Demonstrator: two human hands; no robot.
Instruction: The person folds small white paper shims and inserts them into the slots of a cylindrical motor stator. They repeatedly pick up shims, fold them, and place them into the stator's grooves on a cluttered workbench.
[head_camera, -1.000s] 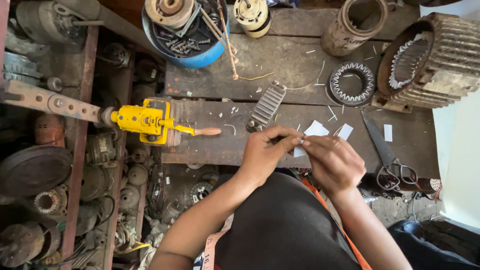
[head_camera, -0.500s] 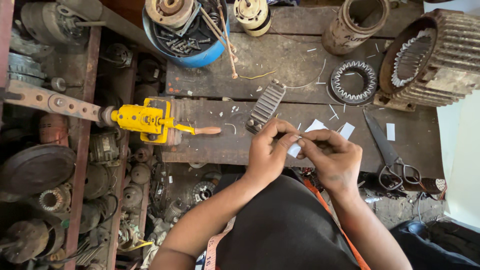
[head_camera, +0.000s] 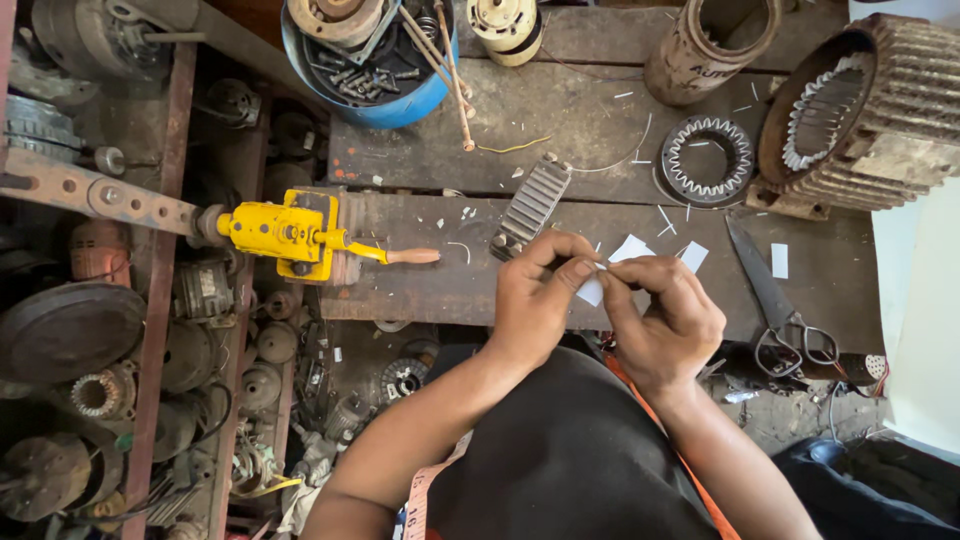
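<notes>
Both the left hand (head_camera: 535, 295) and the right hand (head_camera: 665, 320) are pinched together on a small white paper slip (head_camera: 592, 290) just above the worn wooden bench (head_camera: 600, 130), as half a second before. Farther off, the blue round tub (head_camera: 385, 100) holds bolts, rods and a motor part; a rusty metal cylinder (head_camera: 705, 50) stands open.

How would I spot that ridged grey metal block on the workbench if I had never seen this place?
Start at the blue round tub of bolts at the worn wooden bench's far edge. Come toward the person's left hand; the ridged grey metal block lies just beyond its knuckles. Unlike the round toothed ring nearby, it is straight and slatted.
</notes>
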